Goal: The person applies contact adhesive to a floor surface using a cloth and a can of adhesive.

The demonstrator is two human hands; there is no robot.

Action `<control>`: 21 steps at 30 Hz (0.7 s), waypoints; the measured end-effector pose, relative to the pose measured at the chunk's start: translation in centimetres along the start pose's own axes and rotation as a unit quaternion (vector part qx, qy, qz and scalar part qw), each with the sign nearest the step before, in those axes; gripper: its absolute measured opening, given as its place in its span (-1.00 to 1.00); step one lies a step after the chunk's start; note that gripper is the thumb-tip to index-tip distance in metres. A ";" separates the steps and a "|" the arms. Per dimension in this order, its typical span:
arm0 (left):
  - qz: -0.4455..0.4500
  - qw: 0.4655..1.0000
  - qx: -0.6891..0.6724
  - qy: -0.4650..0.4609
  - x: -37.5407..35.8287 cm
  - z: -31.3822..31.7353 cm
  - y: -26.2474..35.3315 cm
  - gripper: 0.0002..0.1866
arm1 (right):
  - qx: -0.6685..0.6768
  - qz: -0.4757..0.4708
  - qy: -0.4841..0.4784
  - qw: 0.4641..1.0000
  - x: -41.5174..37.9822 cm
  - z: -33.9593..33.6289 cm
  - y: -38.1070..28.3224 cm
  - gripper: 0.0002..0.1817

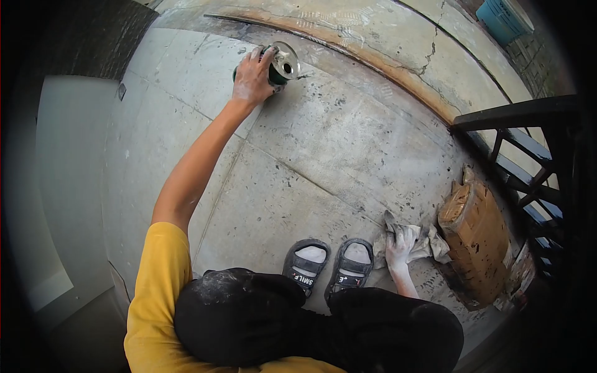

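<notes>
My left hand [252, 78] reaches far forward and grips a green angle grinder [280, 67] whose round metal disc rests on the grey tiled floor [323, 161]. My right hand [397, 248] presses down on a crumpled grey rag [420, 239] lying on the floor just right of my sandalled feet [329, 264]. Both hands are dusted white. I squat, with black trousers and a yellow sleeve low in the head view.
A brown cardboard-wrapped bundle [476, 239] lies right of the rag. A dark metal railing [528, 155] runs along the right. A rust-stained concrete edge [373, 56] curves beyond the grinder. A blue crate [504, 18] sits far top right. A wall [62, 186] stands left.
</notes>
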State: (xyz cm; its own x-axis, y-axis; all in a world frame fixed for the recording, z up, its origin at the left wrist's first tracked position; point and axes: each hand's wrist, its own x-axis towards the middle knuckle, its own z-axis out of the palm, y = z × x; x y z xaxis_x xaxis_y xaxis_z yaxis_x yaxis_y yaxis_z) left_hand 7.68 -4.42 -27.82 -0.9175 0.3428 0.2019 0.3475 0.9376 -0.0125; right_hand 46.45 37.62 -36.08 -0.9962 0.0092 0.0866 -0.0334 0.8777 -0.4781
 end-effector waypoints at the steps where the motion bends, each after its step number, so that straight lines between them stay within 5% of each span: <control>1: -0.033 0.997 -0.055 0.031 -1.1 -0.5 0.2 -0.05 | 0.028 -0.015 0.011 0.999 1.5 -0.6 -1.2 -0.76; 7: -0.269 0.915 -0.274 0.125 -9.5 -2.4 0.7 -0.01 | 0.114 0.013 -0.096 0.989 17.1 -1.1 -6.0 -0.78; 10: -0.329 0.899 -0.252 0.140 -14.2 -1.0 -0.2 0.01 | 0.094 -0.029 -0.066 0.993 26.6 3.2 -6.1 -0.73; 15: -0.356 0.872 -0.288 0.170 -18.5 0.0 -0.9 0.07 | 0.129 -0.017 0.058 0.990 43.0 11.4 -13.6 -0.73; 17: -0.373 0.862 -0.299 0.166 -19.8 0.5 -1.3 0.21 | 0.078 -0.043 0.019 0.996 48.1 15.4 -15.9 -0.77; 21: -0.369 0.859 -0.316 0.163 -24.8 1.7 -1.8 0.32 | 0.064 -0.099 0.028 0.993 48.7 20.7 -18.4 -0.77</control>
State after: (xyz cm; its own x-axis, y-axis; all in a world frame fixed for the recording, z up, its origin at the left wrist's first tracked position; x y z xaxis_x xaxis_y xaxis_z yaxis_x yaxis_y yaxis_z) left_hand 29.51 -14.52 -34.45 -0.8658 -0.4623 0.1913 -0.1753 0.6384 0.7495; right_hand -3.16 11.98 -41.20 -0.9631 -0.1277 0.2371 -0.2419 0.7972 -0.5531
